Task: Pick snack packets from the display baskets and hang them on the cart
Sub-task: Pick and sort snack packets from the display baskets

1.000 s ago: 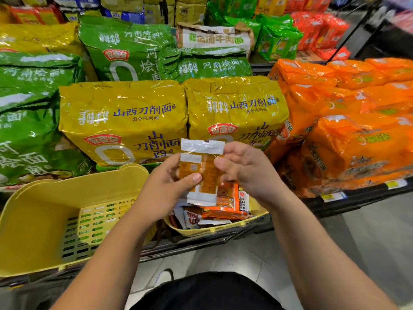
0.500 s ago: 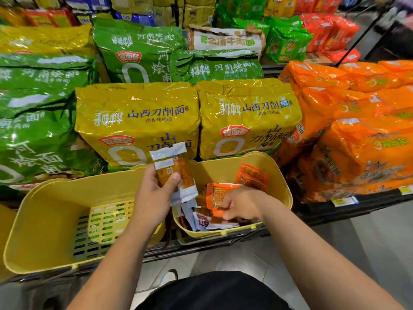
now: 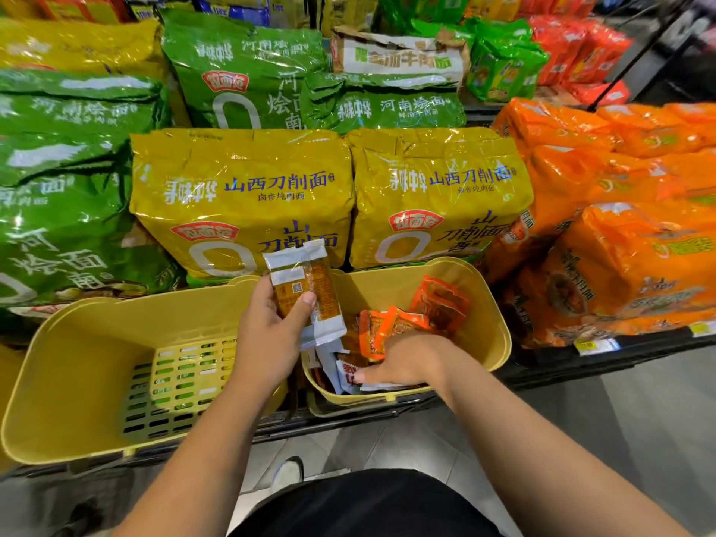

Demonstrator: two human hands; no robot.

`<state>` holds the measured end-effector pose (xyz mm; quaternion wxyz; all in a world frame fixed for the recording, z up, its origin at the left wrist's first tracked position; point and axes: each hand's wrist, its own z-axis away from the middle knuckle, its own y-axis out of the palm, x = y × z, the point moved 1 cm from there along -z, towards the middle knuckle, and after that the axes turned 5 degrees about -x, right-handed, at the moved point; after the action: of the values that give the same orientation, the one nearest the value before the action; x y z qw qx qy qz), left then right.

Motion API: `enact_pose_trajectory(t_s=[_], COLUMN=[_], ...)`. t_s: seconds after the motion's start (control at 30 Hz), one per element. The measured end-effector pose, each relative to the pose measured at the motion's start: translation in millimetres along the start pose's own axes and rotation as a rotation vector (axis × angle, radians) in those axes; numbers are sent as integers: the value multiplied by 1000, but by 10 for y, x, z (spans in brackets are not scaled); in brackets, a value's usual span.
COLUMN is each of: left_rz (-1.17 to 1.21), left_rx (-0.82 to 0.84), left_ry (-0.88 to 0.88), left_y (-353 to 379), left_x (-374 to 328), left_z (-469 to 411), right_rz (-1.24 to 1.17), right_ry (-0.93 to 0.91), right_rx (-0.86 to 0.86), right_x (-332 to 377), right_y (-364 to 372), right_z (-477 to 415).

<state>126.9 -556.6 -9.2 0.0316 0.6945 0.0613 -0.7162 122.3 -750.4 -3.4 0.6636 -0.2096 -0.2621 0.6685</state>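
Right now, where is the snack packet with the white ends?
Centre of the head view: the left hand grips the snack packet over the left rim of the right-hand yellow basket.

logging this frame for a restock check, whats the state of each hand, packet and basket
left hand, grips the held packets
held packets, upright in the left hand
right hand, down among the loose packets, grip hidden
loose packets, piled in the right basket
right basket, partly filled
left basket, slotted floor showing
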Motion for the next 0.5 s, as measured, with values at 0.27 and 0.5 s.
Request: enact_pose_trajectory(t_s=[0.27, 0.5], left_rz=[53, 49], left_rx=[38, 59], left_ry=[-62, -76], left_y=[-40, -33], left_x=[-30, -116], left_z=[-28, -45], right_rz=[-349, -1086], right_ry=[142, -22], right_rx=[-5, -394], right_x=[-223, -761], right_y=[-121, -166], right_z=[5, 287])
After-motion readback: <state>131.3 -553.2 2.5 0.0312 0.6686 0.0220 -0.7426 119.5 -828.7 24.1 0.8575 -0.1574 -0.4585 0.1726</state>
